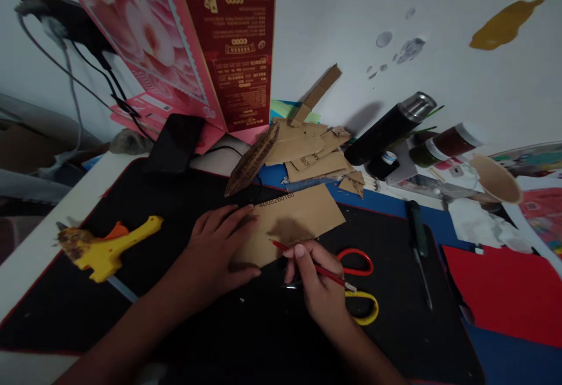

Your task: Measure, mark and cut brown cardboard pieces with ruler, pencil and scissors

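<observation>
A flat brown cardboard piece (302, 215) with printed digits along its far edge lies on the black mat (219, 338). My left hand (222, 244) rests on its left end, fingers stretched out and the thumb near the front edge. Between the thumb and fingers of my right hand (318, 274) is a red pencil (329, 274), its tip close to the cardboard surface; whether it touches I cannot tell. Scissors (362, 303) with one red and one yellow handle loop lie beside and partly under the right hand, which hides much of them.
A yellow glue gun (114, 250) lies at the left. Cardboard scraps (307, 145) are piled behind, near a pink and red box (237, 51). A screwdriver (419, 250) and red paper (509, 291) lie right. A black flask (386, 127) leans at the back.
</observation>
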{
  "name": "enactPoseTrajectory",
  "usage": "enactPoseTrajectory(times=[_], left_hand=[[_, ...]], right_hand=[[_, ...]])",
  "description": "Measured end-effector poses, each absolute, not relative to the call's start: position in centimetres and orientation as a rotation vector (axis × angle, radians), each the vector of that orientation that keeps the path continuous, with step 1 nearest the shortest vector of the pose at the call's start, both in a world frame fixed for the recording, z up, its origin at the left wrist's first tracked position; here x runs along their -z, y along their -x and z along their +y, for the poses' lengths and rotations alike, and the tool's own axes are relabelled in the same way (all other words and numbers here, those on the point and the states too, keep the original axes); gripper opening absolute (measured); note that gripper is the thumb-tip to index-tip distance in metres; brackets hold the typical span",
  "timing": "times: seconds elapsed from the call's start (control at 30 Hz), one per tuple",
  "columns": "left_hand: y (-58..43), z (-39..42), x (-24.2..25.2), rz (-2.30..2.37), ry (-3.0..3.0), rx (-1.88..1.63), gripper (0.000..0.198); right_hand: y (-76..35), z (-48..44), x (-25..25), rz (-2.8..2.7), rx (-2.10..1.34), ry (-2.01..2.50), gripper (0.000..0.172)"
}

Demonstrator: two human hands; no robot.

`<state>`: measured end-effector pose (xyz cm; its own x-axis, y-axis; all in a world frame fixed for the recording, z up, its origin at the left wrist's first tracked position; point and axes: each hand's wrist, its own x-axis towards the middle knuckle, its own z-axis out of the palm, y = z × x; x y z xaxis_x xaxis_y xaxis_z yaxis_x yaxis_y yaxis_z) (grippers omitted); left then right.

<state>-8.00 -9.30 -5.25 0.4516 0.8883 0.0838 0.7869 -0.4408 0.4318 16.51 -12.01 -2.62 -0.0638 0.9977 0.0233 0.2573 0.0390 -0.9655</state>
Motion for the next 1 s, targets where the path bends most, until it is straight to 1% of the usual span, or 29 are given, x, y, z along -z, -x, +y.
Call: enactPoseTrajectory(times=[0.27, 0.33, 0.47, 0.53, 0.77, 1.0], left_hand=[[6.0, -9.5, 5.2, 1.451, -2.356, -0.548, 0.070], [5.9, -9.5, 5.1, 1.447, -2.368, -0.549, 0.077], [7.7, -9.3, 4.6, 1.439, -2.421, -0.539, 0.102], [9.1, -9.3, 4.3, 1.451, -2.422, -0.518, 0.106], [10.8, -9.8, 3.7, 1.453, -2.360, -0.281, 0.103], [10.2, -9.4, 3.3, 1.440, -2.285, -0.300, 0.096]], right_hand=[[-16.4, -12.1, 2.4, -1.481, -1.091, 1.291, 0.041], [-16.4, -12.1, 2.5, -1.495, -1.087, 1.292, 0.039], [-16.4, -12.1, 2.5, -1.487, -1.076, 1.284, 0.036], [-16.4, -12.1, 2.6, -1.472, -1.068, 1.278, 0.036], [-16.3, -12.4, 2.6, -1.451, -1.075, 1.283, 0.034], [-14.5, -12.8, 1.2, -1.609, -1.131, 1.250, 0.033]])
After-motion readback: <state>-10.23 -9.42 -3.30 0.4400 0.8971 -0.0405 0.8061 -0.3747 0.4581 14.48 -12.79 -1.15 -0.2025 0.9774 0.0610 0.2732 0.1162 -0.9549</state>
